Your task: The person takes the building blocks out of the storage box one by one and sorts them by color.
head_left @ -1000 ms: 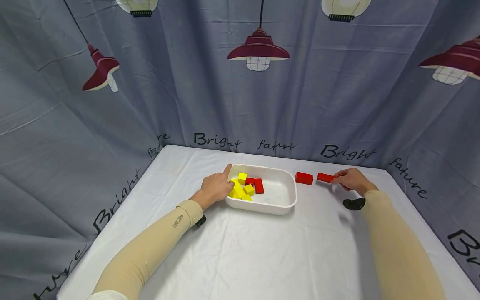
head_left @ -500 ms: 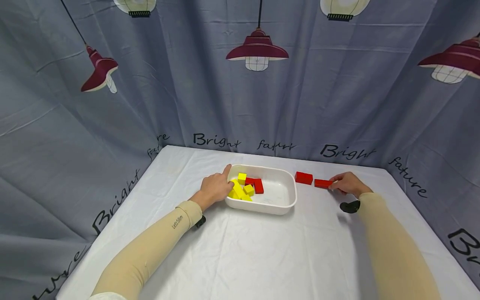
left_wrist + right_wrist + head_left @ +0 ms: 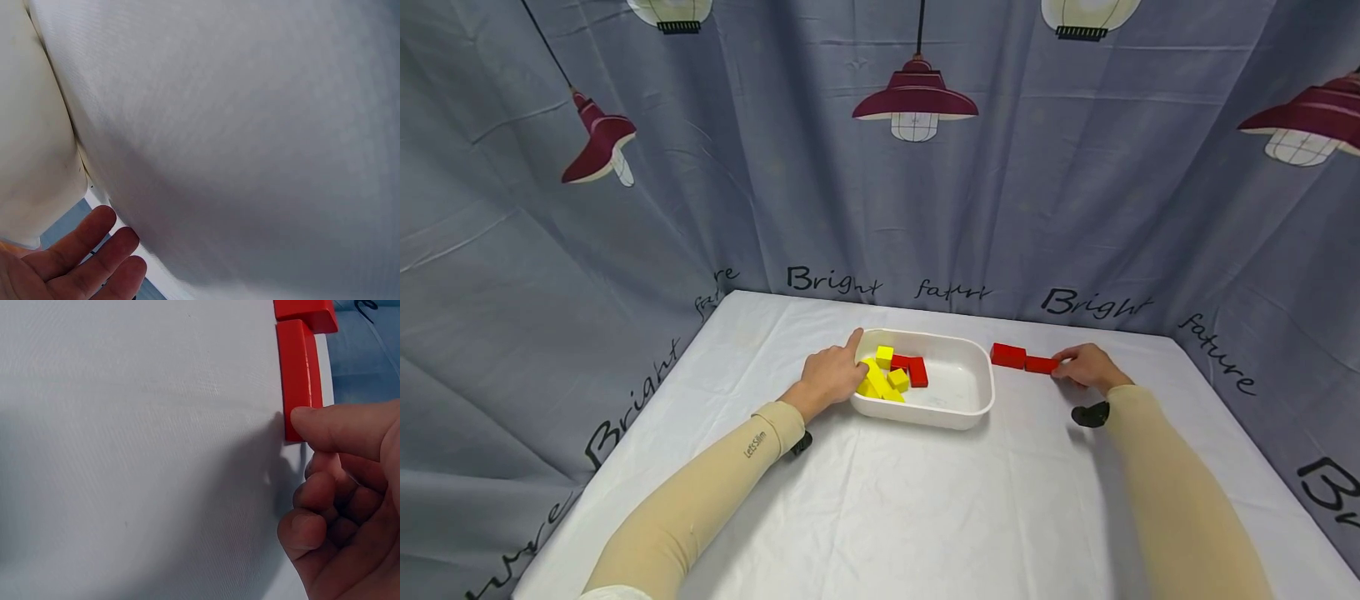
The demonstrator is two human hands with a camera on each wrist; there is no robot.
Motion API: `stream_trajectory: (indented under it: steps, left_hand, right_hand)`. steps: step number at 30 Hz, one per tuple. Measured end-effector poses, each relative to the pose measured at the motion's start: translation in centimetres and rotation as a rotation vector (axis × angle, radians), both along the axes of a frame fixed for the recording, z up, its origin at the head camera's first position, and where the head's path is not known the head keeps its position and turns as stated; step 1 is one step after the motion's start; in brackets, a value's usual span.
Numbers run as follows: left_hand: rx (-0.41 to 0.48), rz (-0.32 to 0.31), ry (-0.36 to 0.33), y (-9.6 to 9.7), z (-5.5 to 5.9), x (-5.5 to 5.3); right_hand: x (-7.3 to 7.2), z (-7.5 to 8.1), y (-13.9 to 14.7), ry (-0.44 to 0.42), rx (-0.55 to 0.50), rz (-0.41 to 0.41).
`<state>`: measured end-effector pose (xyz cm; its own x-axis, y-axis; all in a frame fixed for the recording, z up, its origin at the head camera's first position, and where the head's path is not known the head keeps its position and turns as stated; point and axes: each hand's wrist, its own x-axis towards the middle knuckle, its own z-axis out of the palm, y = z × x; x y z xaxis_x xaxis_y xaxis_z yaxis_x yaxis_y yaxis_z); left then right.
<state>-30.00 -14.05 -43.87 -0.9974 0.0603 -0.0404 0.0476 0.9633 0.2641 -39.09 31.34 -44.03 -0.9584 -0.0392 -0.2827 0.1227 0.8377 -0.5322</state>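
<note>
My right hand (image 3: 1088, 367) pinches the near end of a flat red rectangular block (image 3: 1041, 365) on the white cloth, thumb on its side in the right wrist view. The block's far end meets a thicker red block (image 3: 1008, 356), seemingly touching. At the left end of a white plastic tray (image 3: 936, 418), my left hand (image 3: 831, 377) holds the rim, thumb over the inside and index finger stretched along the edge. Its other three fingers (image 3: 119, 247) hang loosely beside the tray in the left wrist view. Inside the tray lie several yellow blocks (image 3: 877, 377) and red blocks (image 3: 917, 372).
White cloth (image 3: 925, 500) covers the table. Grey-blue curtains (image 3: 820, 192) printed with lamps and lettering enclose its back and sides. Blocks gather in the tray's left half, and bare tray floor shows on the right.
My right hand has brought the flat red block left and down onto the cloth, against the thicker red block. The left hand and tray have stayed put.
</note>
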Motion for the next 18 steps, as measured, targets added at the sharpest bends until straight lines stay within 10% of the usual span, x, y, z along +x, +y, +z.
stream_trajectory:
  steps: [18]
  left_hand:
    - [-0.007, -0.015, 0.036, -0.12, 0.00, 0.01]
  right_hand:
    - [0.14, -0.42, -0.34, 0.027, -0.019, 0.020]
